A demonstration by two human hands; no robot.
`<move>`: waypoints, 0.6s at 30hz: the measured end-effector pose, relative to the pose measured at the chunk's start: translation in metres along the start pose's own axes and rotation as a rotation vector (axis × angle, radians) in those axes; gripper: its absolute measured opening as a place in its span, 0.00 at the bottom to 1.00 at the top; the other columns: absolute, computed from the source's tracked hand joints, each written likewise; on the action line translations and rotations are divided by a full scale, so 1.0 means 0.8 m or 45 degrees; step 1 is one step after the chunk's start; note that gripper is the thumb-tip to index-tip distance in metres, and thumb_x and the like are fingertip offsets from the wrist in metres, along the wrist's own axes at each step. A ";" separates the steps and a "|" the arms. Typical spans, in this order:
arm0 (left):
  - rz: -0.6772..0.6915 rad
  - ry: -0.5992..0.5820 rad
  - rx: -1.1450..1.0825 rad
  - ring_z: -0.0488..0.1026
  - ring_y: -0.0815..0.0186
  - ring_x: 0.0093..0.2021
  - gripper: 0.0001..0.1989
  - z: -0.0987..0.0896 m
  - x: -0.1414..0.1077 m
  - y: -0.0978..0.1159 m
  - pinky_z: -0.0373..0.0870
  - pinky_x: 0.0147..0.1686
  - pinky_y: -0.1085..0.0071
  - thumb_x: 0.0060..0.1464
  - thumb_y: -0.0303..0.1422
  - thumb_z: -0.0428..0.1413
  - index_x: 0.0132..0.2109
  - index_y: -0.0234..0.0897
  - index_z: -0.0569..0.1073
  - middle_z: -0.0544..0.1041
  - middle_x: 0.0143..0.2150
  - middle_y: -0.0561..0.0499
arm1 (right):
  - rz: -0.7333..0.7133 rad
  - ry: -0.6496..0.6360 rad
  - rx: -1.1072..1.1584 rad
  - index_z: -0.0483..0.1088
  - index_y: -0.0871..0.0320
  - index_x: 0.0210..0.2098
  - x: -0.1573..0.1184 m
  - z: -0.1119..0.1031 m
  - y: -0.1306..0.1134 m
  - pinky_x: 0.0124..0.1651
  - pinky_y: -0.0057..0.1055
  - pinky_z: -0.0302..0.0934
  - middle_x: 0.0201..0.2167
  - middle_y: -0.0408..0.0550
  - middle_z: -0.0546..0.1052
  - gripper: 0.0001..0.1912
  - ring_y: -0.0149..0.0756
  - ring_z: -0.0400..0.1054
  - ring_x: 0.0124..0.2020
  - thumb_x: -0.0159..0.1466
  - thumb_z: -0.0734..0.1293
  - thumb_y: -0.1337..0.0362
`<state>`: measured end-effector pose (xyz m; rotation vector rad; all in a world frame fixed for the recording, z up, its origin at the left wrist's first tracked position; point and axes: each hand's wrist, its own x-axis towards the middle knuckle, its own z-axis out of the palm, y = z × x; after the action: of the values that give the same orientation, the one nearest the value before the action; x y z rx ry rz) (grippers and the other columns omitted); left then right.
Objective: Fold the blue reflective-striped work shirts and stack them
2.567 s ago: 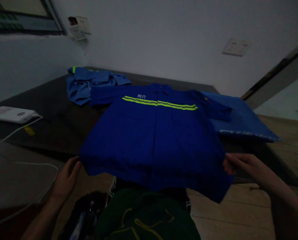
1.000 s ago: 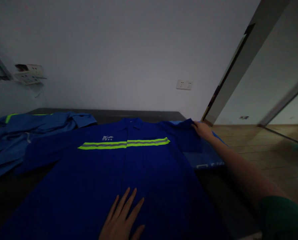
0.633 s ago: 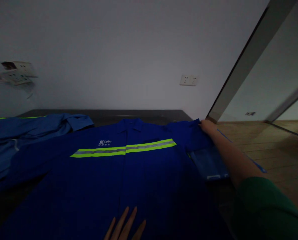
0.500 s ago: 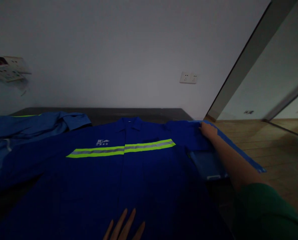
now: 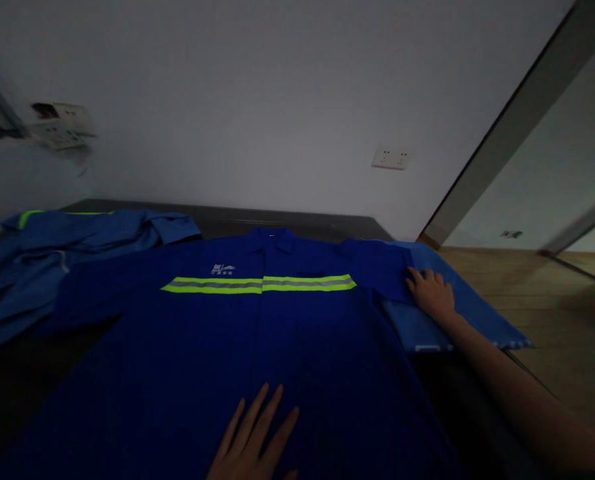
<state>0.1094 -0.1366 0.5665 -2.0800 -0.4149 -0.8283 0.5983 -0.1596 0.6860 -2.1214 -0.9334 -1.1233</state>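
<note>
A dark blue work jacket (image 5: 307, 333) lies spread front side up, its collar toward the wall. A yellow-green and grey reflective stripe (image 5: 232, 286) crosses its chest, with a white logo above. My left hand (image 5: 254, 440) rests on the jacket's lower front, fingers spread; the frame's bottom edge cuts off its wrist. Beside the end of the jacket's right-hand sleeve (image 5: 384, 270), my right hand (image 5: 433, 293) lies with fingers apart, thumb side at the cuff. Under that sleeve and hand is a lighter blue flat sheet or bag (image 5: 472, 313) with white marks along its near edge.
A crumpled lighter blue garment (image 5: 97, 240) with a yellow-green stripe lies on the left, touching the other sleeve. Behind runs the dark table's edge (image 5: 327, 222) against a white wall with sockets (image 5: 390, 158). Wooden floor (image 5: 502, 273) shows on the right. The room is dim.
My right hand has let go of the sleeve and moved slightly nearer, its fingers now spread beside the cuff. My left hand still lies flat on the jacket. The view has shifted slightly left.
</note>
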 end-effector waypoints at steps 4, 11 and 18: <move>-0.126 -0.042 -0.206 0.65 0.53 0.62 0.27 -0.033 0.007 0.015 0.70 0.54 0.52 0.57 0.32 0.54 0.64 0.46 0.63 0.66 0.64 0.46 | -0.030 0.063 0.014 0.57 0.61 0.63 0.000 -0.019 -0.020 0.47 0.51 0.62 0.56 0.66 0.66 0.27 0.58 0.62 0.53 0.68 0.55 0.59; -0.350 0.330 -0.482 0.73 0.64 0.54 0.17 -0.094 -0.022 -0.002 0.64 0.60 0.54 0.60 0.24 0.48 0.53 0.42 0.72 0.77 0.50 0.49 | -0.555 0.140 0.352 0.58 0.59 0.62 -0.020 -0.114 -0.173 0.52 0.45 0.63 0.56 0.60 0.68 0.26 0.52 0.62 0.55 0.66 0.58 0.61; -1.007 0.556 -0.331 0.78 0.64 0.42 0.12 -0.140 -0.150 -0.076 0.74 0.45 0.68 0.61 0.35 0.50 0.46 0.40 0.75 0.80 0.42 0.50 | -1.134 -0.129 0.706 0.63 0.56 0.58 -0.077 -0.216 -0.398 0.52 0.39 0.63 0.54 0.54 0.71 0.22 0.45 0.67 0.53 0.65 0.63 0.65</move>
<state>-0.0570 -0.1904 0.5679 -1.8651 -0.9453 -1.8363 0.2428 -0.1146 0.7661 -1.3083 -2.0666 -0.9507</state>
